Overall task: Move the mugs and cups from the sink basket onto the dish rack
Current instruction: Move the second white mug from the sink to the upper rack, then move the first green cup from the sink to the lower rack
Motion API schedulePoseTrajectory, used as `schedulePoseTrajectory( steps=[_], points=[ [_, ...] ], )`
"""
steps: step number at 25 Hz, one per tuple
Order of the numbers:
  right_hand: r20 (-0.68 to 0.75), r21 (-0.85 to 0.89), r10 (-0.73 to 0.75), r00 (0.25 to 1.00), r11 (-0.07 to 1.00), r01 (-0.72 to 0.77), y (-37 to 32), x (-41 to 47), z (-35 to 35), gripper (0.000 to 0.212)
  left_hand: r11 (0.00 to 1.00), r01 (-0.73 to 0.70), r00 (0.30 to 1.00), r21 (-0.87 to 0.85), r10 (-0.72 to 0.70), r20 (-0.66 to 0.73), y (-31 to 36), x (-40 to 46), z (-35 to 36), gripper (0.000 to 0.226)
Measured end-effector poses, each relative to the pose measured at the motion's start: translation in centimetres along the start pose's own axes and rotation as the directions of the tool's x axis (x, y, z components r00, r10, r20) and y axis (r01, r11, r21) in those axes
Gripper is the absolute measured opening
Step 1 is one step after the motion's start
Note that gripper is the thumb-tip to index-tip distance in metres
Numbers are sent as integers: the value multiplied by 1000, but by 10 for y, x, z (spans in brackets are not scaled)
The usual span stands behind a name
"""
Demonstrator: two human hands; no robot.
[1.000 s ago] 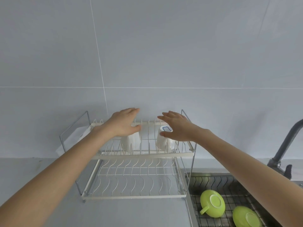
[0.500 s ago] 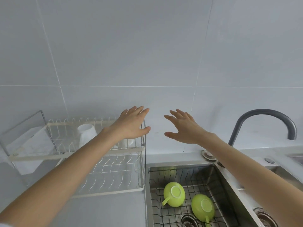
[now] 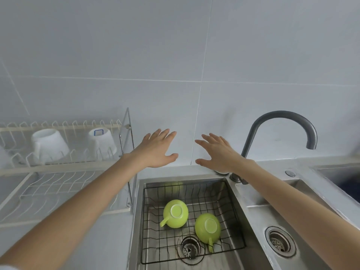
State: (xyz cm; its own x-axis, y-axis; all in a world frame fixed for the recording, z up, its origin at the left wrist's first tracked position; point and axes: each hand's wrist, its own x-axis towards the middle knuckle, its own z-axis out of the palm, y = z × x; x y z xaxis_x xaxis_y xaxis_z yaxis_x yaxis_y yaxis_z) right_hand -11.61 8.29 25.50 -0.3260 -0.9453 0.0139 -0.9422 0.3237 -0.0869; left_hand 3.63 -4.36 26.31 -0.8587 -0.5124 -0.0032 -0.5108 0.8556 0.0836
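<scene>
Two lime-green mugs lie upside down in the black wire sink basket [image 3: 236, 221]: the left green mug [image 3: 176, 213] with its handle to the lower left, the right green mug [image 3: 207, 228] with its handle toward me. Two white cups stand inverted on the top tier of the white dish rack [image 3: 58, 168]: a plain white cup [image 3: 49, 146] and a white cup with a blue square on its base [image 3: 102, 143]. My left hand [image 3: 157, 150] and my right hand [image 3: 218, 152] hover empty, fingers spread, above the sink's back edge.
A dark curved faucet [image 3: 282, 121] arches over the right of the sink. The steel sink [image 3: 241, 195] has a drain under the basket and a second drain [image 3: 279, 241] at the right. The rack's lower tier [image 3: 58, 190] holds nothing. Tiled wall behind.
Both hands have left the white cups on the rack and moved right, over the sink. The view has swung right and down, bringing the green mugs nearer the middle.
</scene>
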Motion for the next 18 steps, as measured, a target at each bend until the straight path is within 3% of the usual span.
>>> schedulePoseTrajectory(
  steps=[8,18],
  points=[
    [96,88,-4,995,996,-4,51,5,45,65,997,45,992,-58,-38,121,29,31,52,70],
    [342,316,97,935,925,-212,101,7,151,66,962,128,944,-240,-44,326,53,56,150,71]
  ],
)
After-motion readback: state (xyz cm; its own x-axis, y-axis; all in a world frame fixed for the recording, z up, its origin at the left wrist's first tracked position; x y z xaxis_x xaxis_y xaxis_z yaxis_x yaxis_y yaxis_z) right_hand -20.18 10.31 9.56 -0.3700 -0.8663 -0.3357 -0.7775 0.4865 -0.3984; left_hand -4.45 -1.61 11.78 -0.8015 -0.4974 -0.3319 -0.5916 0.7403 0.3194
